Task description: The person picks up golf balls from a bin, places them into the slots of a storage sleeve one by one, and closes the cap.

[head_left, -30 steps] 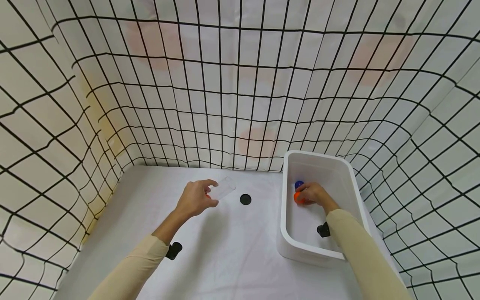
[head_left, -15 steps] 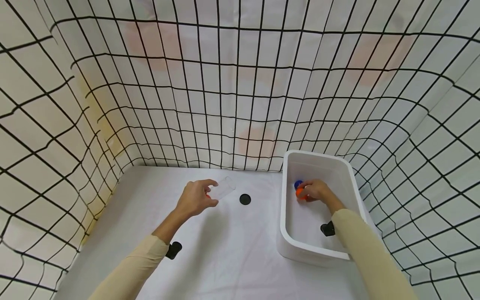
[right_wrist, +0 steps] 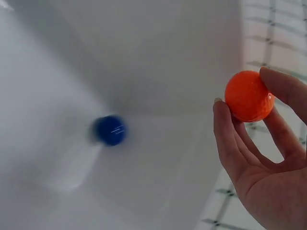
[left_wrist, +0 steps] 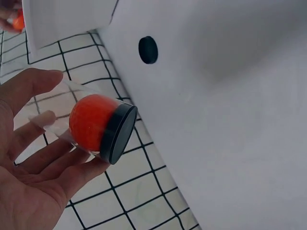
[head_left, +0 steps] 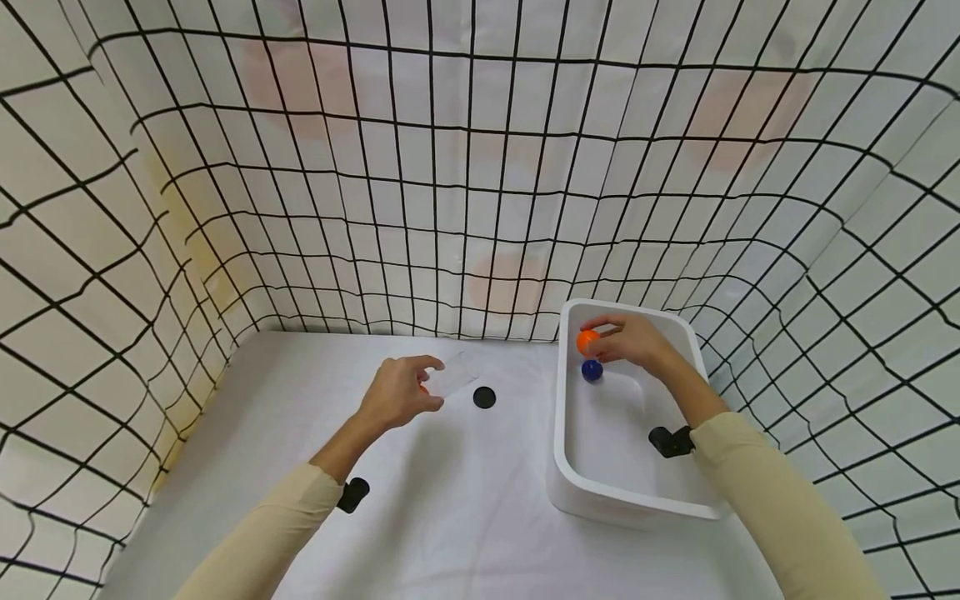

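Observation:
My left hand (head_left: 393, 392) grips a clear cylindrical container (head_left: 454, 375) above the table, thumb and fingers curled round its wall. In the left wrist view the container lies tilted, with a black cap (left_wrist: 120, 135) on its lower end and an orange ball (left_wrist: 88, 120) resting inside against that cap. Over the white bin, my right hand (head_left: 633, 342) pinches a second orange ball (right_wrist: 248, 96), glossy and faintly dimpled, between thumb and fingertips. A blue ball (head_left: 592, 370) with white marks lies in the far left corner of the bin, below the right hand.
The white bin (head_left: 561, 408) stands at the right of the white-covered table. A loose black round cap (head_left: 484, 397) lies on the table between the container and the bin. Black netting (head_left: 465, 187) over pale cloth rises behind and at both sides.
My right hand has lifted the orange ball up from beside the blue ball, toward the bin's far rim. The left hand keeps its hold on the container, nearly still.

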Available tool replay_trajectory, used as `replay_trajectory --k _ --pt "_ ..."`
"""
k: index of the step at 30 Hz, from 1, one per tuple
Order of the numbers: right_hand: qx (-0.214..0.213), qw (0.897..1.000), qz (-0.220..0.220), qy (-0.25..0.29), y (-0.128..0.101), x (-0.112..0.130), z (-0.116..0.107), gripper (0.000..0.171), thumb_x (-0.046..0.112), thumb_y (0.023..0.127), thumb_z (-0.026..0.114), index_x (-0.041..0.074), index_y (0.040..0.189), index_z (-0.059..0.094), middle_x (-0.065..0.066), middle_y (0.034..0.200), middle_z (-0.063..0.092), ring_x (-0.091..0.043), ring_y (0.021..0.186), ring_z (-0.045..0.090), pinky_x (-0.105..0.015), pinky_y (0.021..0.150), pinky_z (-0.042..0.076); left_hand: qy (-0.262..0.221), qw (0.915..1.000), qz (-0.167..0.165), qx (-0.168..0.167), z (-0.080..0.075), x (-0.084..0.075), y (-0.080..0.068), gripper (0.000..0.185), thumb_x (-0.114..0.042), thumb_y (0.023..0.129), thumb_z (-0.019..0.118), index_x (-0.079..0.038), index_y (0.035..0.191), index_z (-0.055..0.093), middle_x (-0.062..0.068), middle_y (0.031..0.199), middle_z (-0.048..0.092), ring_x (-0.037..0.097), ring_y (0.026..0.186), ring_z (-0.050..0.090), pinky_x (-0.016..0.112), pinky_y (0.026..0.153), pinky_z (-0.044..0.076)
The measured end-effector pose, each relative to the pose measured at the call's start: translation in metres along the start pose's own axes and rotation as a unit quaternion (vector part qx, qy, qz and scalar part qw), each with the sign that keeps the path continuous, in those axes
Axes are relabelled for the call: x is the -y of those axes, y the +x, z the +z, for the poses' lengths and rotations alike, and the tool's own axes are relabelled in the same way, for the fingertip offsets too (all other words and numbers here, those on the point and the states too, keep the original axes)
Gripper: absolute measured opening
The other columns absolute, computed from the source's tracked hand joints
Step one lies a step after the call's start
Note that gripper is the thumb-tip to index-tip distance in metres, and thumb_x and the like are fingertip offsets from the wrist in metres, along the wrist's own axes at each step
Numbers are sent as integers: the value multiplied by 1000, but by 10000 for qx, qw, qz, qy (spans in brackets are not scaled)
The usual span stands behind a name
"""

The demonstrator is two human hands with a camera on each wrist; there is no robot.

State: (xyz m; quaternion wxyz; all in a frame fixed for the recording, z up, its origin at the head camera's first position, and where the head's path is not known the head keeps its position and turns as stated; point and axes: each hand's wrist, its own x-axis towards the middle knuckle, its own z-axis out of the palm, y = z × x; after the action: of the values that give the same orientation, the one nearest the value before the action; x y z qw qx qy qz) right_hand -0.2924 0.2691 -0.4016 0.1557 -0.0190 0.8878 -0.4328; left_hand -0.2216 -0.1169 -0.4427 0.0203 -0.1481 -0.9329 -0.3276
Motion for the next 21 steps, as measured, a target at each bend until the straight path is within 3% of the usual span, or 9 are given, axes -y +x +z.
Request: replay_trajectory --k 5,10,16,21 --pt "28 9995 -306 32 -15 33 7 47 25 90 76 13 133 64 -20 134 63 -27 99 73 -43 94 58 -10 10000 78 58 1 -9 3 44 -16 74 83 -13 117 75 12 96 75 12 69 63 27 63 51" --pt "275 9973 -673 69 -21 57 29 45 23 89 77 12 132 66 -18 129 66 -27 97 73 -39 88 60 -3 9999 77 123 2 -16 6 44 -16 74 84 -14 118 75 11 97 75 11 70 63 27 64 52" --pt "535 9936 -998 21 -25 75 56 41 24 85 80 16 125 71 -15 120 71 -24 85 73 -43 88 59 -35 9997 101 234 3 -26 10 44 -15 74 82 -15 118 74 11 99 74 9 64 61 27 62 50" --pt "749 9921 -994 130 -28 84 72 38 23 84 81 19 122 73 -11 118 71 -24 83 74 -41 88 59 -98 9995 55 309 5 -31 12 43 -14 76 82 -14 118 74 12 101 74 11 65 61 25 59 51"
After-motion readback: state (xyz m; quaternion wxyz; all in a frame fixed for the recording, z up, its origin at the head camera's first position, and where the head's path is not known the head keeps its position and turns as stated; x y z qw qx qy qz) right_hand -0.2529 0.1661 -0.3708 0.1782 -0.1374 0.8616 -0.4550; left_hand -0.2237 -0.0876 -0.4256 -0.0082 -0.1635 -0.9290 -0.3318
